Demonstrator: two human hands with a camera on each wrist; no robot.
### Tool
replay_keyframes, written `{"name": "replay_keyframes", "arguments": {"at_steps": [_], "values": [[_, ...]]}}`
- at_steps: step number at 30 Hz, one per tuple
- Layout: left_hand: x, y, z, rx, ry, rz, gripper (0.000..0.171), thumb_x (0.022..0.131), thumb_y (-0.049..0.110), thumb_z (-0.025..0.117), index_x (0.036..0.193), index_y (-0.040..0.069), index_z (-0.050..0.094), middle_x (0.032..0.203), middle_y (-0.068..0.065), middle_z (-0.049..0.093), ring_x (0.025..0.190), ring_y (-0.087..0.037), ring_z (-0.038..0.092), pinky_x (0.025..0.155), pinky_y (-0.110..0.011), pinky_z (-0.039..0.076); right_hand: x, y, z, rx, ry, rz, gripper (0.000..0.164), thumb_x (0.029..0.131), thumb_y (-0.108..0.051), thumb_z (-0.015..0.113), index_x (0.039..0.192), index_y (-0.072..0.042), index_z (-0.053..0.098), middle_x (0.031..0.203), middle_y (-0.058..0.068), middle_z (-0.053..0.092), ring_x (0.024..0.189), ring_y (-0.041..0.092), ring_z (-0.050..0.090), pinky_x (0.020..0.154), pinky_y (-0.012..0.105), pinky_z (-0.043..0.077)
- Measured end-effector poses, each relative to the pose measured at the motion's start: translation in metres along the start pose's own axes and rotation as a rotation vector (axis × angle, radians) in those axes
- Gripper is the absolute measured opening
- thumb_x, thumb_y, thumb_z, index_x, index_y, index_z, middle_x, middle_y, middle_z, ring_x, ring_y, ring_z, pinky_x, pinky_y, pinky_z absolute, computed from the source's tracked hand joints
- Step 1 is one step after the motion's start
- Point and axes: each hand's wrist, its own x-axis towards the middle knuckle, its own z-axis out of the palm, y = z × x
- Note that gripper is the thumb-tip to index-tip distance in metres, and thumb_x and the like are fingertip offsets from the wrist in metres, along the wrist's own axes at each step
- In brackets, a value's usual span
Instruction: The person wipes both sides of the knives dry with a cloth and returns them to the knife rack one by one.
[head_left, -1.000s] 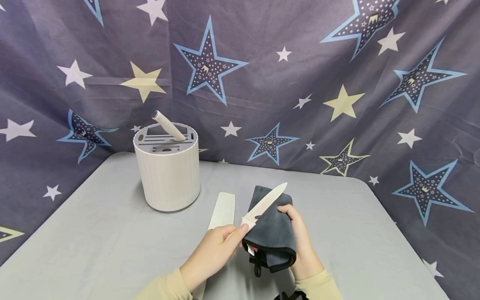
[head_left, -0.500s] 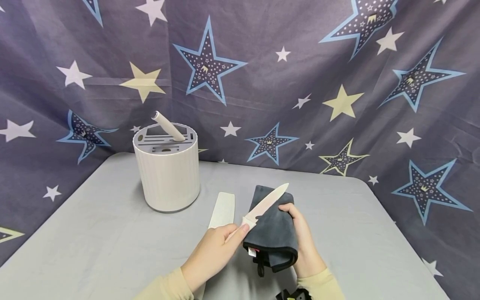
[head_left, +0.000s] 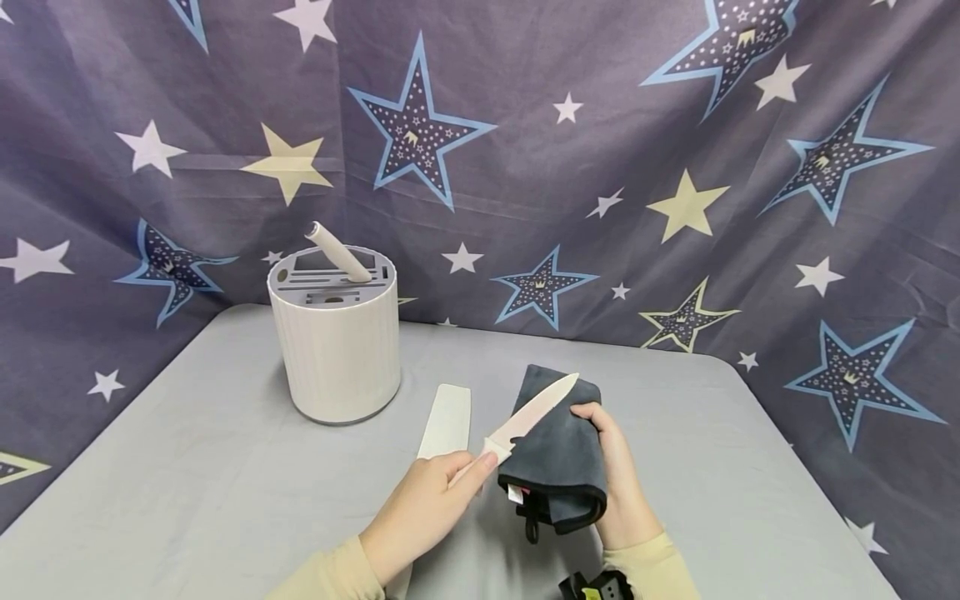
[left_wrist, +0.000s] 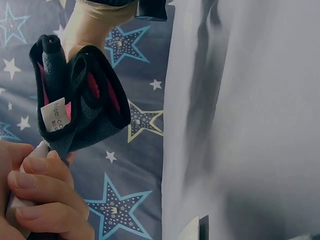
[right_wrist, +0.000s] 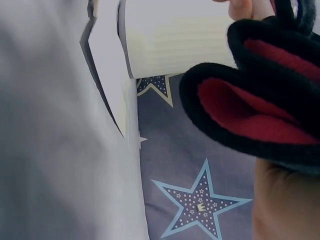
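Observation:
A small knife (head_left: 534, 414) with a pale blade and white handle is in my left hand (head_left: 423, 512), thumb on the handle and fingers curled round it. Its blade slants up to the right and overlaps the cloth in the head view. My right hand (head_left: 621, 492) grips that folded dark grey cloth (head_left: 557, 454) from its right side. Black edging and a white label (left_wrist: 56, 115) show on the cloth in the left wrist view, and its red inner side (right_wrist: 235, 112) in the right wrist view. The knife handle is mostly hidden inside the left hand.
A broad white blade (head_left: 446, 421) lies on the grey table (head_left: 187, 500), partly behind my left hand. Toward the back left stands a round white knife block (head_left: 335, 358) with slots on top and one white handle (head_left: 337, 252) sticking out. A star-patterned curtain (head_left: 480, 208) hangs behind.
My right hand and the cloth have shifted slightly right and away from the left hand. The knife tip has tilted a little lower; the left hand is nearly still.

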Motion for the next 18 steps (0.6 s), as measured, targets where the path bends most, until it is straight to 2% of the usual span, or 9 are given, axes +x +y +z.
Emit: {"name": "replay_keyframes", "arguments": {"at_steps": [5,12,18], "values": [[0.000,-0.001,0.001,-0.024,-0.031,-0.004,0.050,0.099,0.054,0.051,0.068,0.015,0.055,0.054,0.009,0.042,0.049,-0.003,0.032,0.047,-0.022,0.029,0.000,-0.004,-0.005,0.014,-0.007,-0.034,0.022,0.099,-0.026,0.036,0.098,-0.016,0.056,0.083,-0.007,0.065,0.073,0.008,0.065,0.072,0.020,0.052],[-0.001,0.001,0.001,-0.049,-0.060,-0.008,0.051,0.099,0.053,0.051,0.069,0.012,0.057,0.056,0.009,0.043,0.049,-0.003,0.033,0.048,-0.021,0.028,-0.002,-0.010,-0.010,0.051,0.021,-0.093,0.024,0.099,-0.024,0.035,0.099,-0.016,0.058,0.085,-0.007,0.067,0.075,0.008,0.066,0.073,0.020,0.053],[-0.001,0.001,0.001,-0.071,-0.081,-0.015,0.048,0.099,0.053,0.051,0.069,0.016,0.058,0.056,0.008,0.045,0.048,-0.003,0.033,0.046,-0.021,0.027,-0.003,-0.017,-0.016,0.133,-0.036,-0.127,0.031,0.101,-0.020,0.030,0.095,-0.015,0.060,0.084,-0.006,0.068,0.075,0.007,0.066,0.072,0.019,0.053]]}}
